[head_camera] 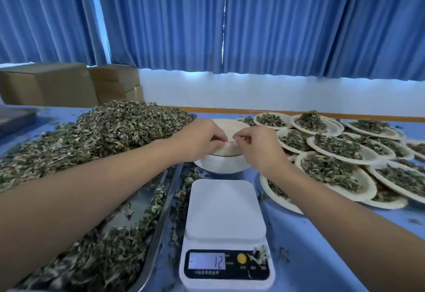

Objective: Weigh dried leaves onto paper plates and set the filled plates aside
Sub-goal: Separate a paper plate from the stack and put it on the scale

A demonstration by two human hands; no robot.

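Both at plate stack (pixel 221 165): left hand (pixel 202 140) and right hand (pixel 259 148) pinch top plate (pixel 230 125) rim; scale (pixel 225 209) reads 12.

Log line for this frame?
left hand: pinches top plate of stack | right hand: same | scale: bare | filled plates: right

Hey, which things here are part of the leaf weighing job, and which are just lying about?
In use: left hand and right hand, both pinching the top plate of the empty plate stack; scale; dried leaves in the metal tray; filled plates.
Lying about: cardboard boxes; blue curtains; leaf scraps on the table.
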